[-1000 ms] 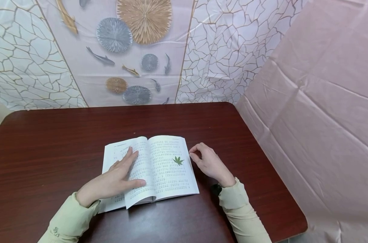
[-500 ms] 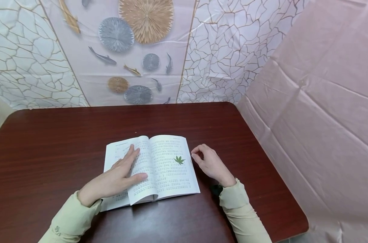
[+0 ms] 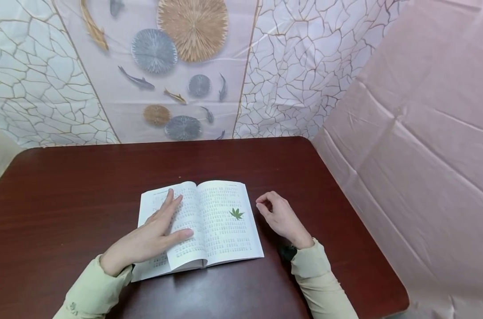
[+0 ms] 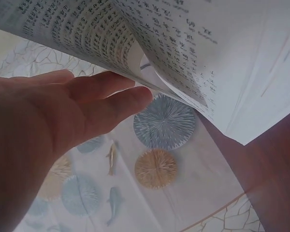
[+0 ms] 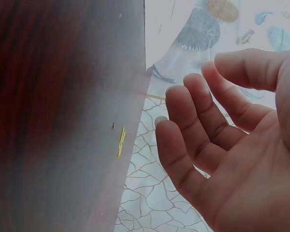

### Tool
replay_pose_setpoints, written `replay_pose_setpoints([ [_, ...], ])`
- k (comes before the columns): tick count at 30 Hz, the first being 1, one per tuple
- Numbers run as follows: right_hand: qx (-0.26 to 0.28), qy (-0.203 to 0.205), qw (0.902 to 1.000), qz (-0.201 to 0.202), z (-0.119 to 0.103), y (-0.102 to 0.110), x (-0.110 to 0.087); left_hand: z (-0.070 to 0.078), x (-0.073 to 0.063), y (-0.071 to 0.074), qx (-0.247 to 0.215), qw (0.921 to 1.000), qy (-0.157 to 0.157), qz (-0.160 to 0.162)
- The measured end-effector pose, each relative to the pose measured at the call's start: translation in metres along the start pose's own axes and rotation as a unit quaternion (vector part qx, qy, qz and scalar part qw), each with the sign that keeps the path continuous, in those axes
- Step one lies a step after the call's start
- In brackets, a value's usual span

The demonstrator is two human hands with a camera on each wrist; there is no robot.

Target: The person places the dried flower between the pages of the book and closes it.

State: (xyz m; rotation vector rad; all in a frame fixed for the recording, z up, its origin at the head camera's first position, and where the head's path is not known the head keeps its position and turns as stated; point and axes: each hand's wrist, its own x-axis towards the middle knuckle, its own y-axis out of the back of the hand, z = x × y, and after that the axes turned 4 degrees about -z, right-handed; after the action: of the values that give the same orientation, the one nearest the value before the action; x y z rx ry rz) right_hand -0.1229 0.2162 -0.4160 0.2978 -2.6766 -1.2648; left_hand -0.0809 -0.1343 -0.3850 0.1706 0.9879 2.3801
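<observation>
An open book [image 3: 225, 239] lies on the dark red-brown table, and a small green leaf [image 3: 236, 213] rests on its right-hand page. My left hand [image 3: 151, 239] lies across the left-hand pages with fingers and thumb spread, pressing a raised page. In the left wrist view, the straight fingers [image 4: 121, 104] touch the underside of curved printed pages [image 4: 183, 63]. Just right of the book, apart from it, my right hand [image 3: 283, 217] hovers or rests by the table. Its fingers [image 5: 176, 150] are loosely bent and hold nothing in the right wrist view.
The table [image 3: 86, 186] runs to a patterned cloth [image 3: 177, 102] at the back and a plain pinkish cloth [image 3: 416, 177] on the right. A dark band [image 3: 287, 251] sits at the right wrist. A narrow yellow mark [image 5: 121, 142] shows in the right wrist view.
My right hand has drawn slightly to the right, away from the book's edge. The left hand stays on the pages, and the leaf keeps its place on the page.
</observation>
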Motion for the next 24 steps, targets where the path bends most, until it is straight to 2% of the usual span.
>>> replay_pose_setpoints([
  [13, -0.005, 0.006, 0.9999, 0.008, 0.002, 0.001, 0.001, 0.001, 0.001, 0.000, -0.003, 1.0000, 0.003, 0.001],
  [20, -0.004, 0.003, 1.0000, 0.002, 0.003, 0.002, 0.001, 0.003, 0.003, -0.008, -0.002, 0.9986, -0.043, -0.031],
  [24, 0.000, 0.004, 1.0000, -0.002, 0.005, 0.002, 0.000, 0.001, 0.004, -0.011, 0.001, 0.9975, -0.055, -0.045],
])
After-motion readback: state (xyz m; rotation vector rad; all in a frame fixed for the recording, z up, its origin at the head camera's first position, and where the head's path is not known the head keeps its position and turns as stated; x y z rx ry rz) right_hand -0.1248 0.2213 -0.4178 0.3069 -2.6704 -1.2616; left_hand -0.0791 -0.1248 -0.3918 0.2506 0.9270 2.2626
